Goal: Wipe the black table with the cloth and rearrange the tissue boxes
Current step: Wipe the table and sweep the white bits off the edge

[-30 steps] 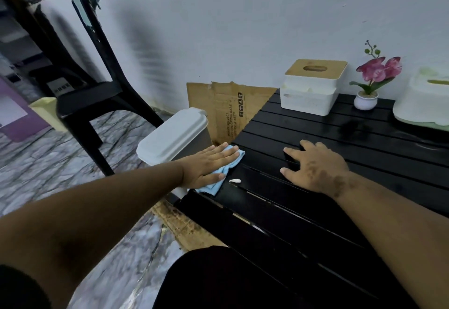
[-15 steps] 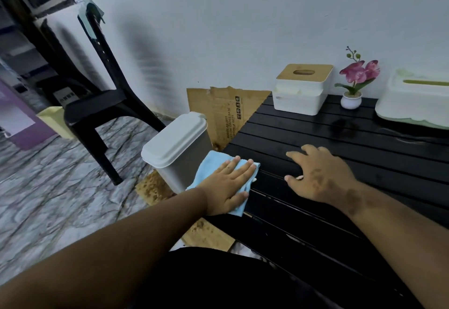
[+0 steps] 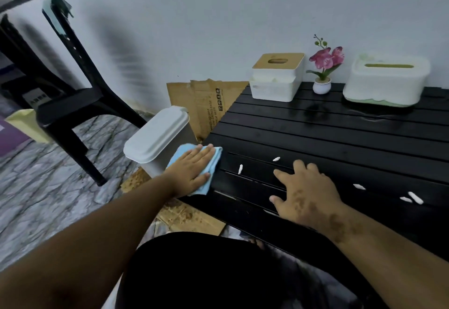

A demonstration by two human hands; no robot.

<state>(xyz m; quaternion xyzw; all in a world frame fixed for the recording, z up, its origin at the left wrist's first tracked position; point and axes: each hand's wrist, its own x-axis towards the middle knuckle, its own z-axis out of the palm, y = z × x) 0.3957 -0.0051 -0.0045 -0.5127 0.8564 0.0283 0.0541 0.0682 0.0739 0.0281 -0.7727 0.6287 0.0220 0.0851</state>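
My left hand [image 3: 192,168] lies flat on a light blue cloth [image 3: 215,160] at the left edge of the black slatted table [image 3: 328,136]. My right hand [image 3: 306,194] rests palm down on the table near the front, fingers spread, holding nothing. Several small white scraps [image 3: 240,169] lie on the slats around it. At the back of the table stand a white tissue box with a wooden lid [image 3: 277,77] and, to the right, a wider white tissue box with a green base [image 3: 386,81].
A small pink flower in a white pot [image 3: 322,70] stands between the two boxes. A white lidded bin [image 3: 158,138] stands on the floor against the table's left edge, with cardboard [image 3: 206,104] behind it. A black chair [image 3: 70,104] stands further left.
My left hand has slid the cloth along the table's left edge, toward me and then slightly away again. More white scraps show on the slats. My right hand has stayed in place.
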